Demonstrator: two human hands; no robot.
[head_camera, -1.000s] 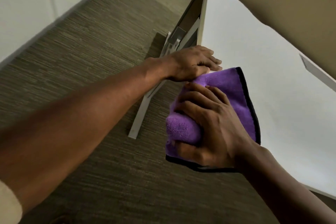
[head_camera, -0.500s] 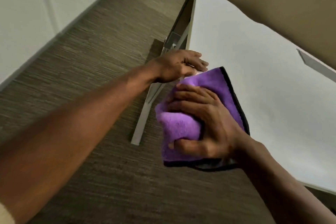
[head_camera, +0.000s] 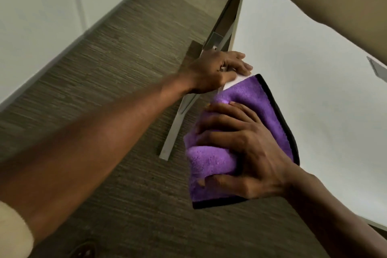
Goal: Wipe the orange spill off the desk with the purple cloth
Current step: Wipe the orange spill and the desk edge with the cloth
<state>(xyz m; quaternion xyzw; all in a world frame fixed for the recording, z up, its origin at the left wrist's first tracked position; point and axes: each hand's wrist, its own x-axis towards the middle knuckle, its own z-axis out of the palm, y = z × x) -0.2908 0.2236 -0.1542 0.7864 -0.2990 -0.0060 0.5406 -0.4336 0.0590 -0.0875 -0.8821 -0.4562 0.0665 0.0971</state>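
Observation:
My right hand [head_camera: 247,144] grips the purple cloth [head_camera: 211,163], a plush cloth with a black border, at the left edge of the white desk [head_camera: 314,94]. Part of the cloth lies on the desktop and part hangs bunched over the edge under my fingers. My left hand [head_camera: 217,69] rests on the desk's edge just beyond the cloth, fingers curled over the rim. No orange spill shows anywhere on the desktop; the cloth and my hands hide the surface beneath them.
A white desk leg [head_camera: 176,130] drops to the brown striped carpet [head_camera: 117,52] to the left. A tan partition [head_camera: 326,4] runs along the far side of the desk. A pale wall [head_camera: 37,16] borders the carpet at far left.
The cloth and my right hand have drawn slightly toward the desk's edge, with more cloth bunched over it. My left hand stays on the rim.

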